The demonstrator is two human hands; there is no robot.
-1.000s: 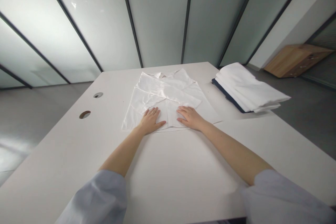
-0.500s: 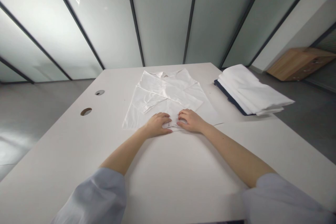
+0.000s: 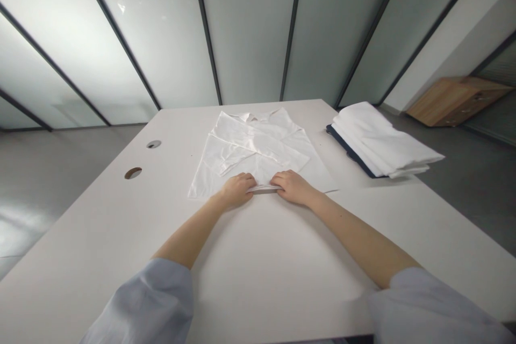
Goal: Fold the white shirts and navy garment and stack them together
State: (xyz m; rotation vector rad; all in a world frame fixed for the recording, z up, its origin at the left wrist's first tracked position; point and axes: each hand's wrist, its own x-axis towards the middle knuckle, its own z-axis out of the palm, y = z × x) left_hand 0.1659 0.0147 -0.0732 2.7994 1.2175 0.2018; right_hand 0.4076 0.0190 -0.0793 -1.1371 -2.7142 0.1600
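A thin white shirt (image 3: 262, 142) lies spread on the table, its collar toward the far edge and its sleeves crossed over the body. My left hand (image 3: 238, 189) pinches the near hem, left of the middle. A short way to the right, my right hand (image 3: 294, 185) grips the same hem between thumb and fingers. Between the two hands the hem is lifted slightly off the tabletop. The fingertips under the fabric are partly hidden.
On the right of the white table (image 3: 258, 269) lies a stack of folded white cloth (image 3: 382, 137) over a dark blue cloth (image 3: 355, 156). Two round holes (image 3: 133, 173) pierce the tabletop at left. A wooden cabinet (image 3: 455, 99) stands beyond, right of the frosted glass partition (image 3: 250, 27).
Both hands have closed on the shirt's near hem, and the edge between them has come up a little. The cloth stack has not moved on the table.
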